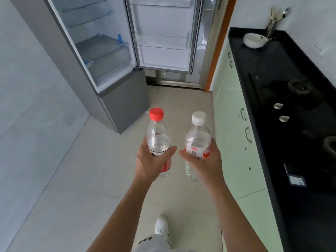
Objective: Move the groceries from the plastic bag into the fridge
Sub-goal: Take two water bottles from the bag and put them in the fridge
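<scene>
Now | left hand [151,161] grips red-capped bottle [158,137] | right hand [204,163] grips white-capped bottle [197,138] | both upright, caps up

The scene is being lit evenly by soft, bright light, and only faint shadows are being cast on the floor [91,179]. The fridge [123,99] edges are being bent by wide-angle distortion. The utensils [274,19] at the upper right are being smeared by blur, and the black tabletop [263,60] is being rendered nearly featureless.
</scene>
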